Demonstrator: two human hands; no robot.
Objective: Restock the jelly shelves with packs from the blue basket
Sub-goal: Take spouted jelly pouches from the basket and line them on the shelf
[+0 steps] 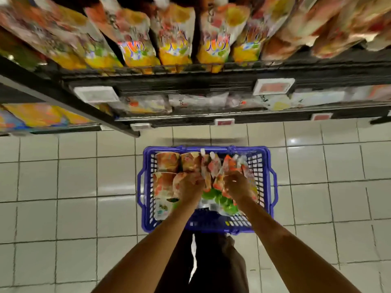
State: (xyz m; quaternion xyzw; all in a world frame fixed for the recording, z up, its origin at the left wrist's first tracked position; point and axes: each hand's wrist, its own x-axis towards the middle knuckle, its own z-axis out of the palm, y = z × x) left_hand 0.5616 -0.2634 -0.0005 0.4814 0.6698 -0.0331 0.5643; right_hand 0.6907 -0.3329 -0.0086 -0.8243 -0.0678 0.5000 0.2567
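Note:
The blue basket (144, 187) stands on the tiled floor below the shelves, full of jelly packs. Orange and white bagged packs (167, 161) fill its left side; spouted pouches (213, 166) with green and red print stand in the middle and right. Both my hands are down inside the basket. My left hand (188, 187) lies curled over the packs at the middle left. My right hand (237, 185) grips the spouted pouches at the middle right. The frame is blurred, so exact finger contact is unclear.
Black shelves (190, 81) run across the top, the upper one lined with yellow and orange jelly bags (173, 39) behind a wire rail. A lower shelf holds flat pale packs (198, 100). Price tags (274, 86) hang on the shelf edges. My dark trousers (211, 261) show below the basket.

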